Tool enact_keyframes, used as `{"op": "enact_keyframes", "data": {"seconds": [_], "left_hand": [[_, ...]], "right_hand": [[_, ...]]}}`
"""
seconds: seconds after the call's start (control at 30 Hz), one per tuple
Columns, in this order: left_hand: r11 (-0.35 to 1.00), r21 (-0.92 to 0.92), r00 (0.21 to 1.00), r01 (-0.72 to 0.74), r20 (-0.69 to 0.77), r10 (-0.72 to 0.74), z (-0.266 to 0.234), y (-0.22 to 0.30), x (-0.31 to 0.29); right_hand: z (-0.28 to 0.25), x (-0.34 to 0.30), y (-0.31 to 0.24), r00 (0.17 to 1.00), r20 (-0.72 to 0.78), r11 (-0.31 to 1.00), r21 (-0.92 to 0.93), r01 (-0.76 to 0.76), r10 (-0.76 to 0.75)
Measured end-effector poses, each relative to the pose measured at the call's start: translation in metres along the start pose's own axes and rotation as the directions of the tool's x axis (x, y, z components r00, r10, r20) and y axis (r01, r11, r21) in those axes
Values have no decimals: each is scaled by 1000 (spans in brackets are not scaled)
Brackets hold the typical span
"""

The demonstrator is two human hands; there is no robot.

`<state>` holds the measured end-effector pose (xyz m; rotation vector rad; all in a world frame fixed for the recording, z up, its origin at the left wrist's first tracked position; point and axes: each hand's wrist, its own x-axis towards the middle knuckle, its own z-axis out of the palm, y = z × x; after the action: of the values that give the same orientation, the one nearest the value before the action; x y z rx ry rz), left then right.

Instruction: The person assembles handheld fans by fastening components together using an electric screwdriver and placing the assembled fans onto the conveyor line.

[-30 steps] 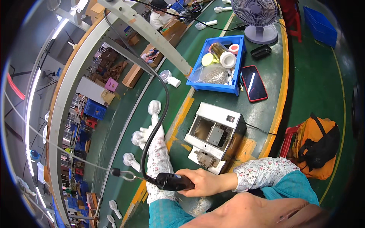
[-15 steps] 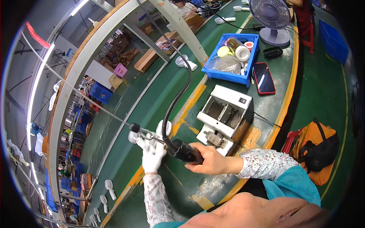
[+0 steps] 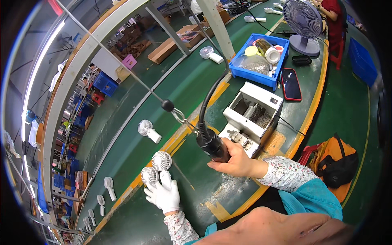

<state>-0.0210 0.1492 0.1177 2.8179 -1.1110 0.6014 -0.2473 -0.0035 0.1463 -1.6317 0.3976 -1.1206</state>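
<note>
Gripped in my bare right hand (image 3: 237, 161) is a black electric screwdriver (image 3: 212, 146), hung from a metal hook and cord, with a black cable from its top; its tip is hidden. My left hand (image 3: 165, 198), in a white glove, lies on the green table with its fingers spread. It touches the handle of a white hand-held fan (image 3: 161, 161). A second white fan (image 3: 150, 175) sits against the fingers, its handle hidden beneath them. Farther off, another white fan (image 3: 145, 127) lies apart from both hands.
A white screw feeder (image 3: 253, 112) stands just beyond my right hand. Behind it are a blue bin (image 3: 261, 79) of parts and bottles, a phone (image 3: 291, 85) and a desk fan (image 3: 304, 24). More white fans (image 3: 108, 188) lie at the lower left. A person in red is at the far right.
My left hand has drawn back toward me, away from the screwdriver, and its fingers have spread beside two fans. My right hand still grips the screwdriver. The view has shifted.
</note>
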Motion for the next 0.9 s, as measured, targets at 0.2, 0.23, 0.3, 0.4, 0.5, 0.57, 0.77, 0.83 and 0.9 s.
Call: {"op": "enact_keyframes", "data": {"seconds": [0.2, 0.23, 0.3, 0.4, 0.5, 0.57, 0.77, 0.83, 0.9], "left_hand": [[918, -375, 990, -127, 7, 140, 36, -4, 9], [912, -403, 997, -77, -9, 80, 42, -4, 14], [751, -637, 972, 173, 232, -28, 16, 16, 25], [-228, -804, 814, 549, 452, 363, 28, 3, 29], [-650, -352, 717, 673, 527, 456, 14, 36, 9], [-692, -91, 622, 717, 533, 574, 19, 58, -3], [-531, 116, 430, 839, 454, 780, 6, 111, -45], [-518, 74, 403, 852, 538, 740, -2, 122, -51], [-512, -38, 434, 858, 588, 683, -10, 130, -53]], "right_hand": [[7, -2, 4, 998, 70, 947, 321, -14, -9], [5, 1, 1, 996, 84, 963, 268, -22, -1], [-1, 5, 12, 990, 2, 968, 213, 135, -139], [-8, 14, -5, 945, -143, 953, 25, 301, -295], [-8, 32, -14, 896, -205, 919, -77, 386, -393], [-13, 41, -15, 864, -214, 886, -196, 419, -456], [-11, 43, -9, 881, -295, 918, -258, 300, -370], [-8, 43, -12, 898, -334, 950, -223, 218, -285], [-5, 41, -10, 907, -345, 969, -134, 206, -241]]}}
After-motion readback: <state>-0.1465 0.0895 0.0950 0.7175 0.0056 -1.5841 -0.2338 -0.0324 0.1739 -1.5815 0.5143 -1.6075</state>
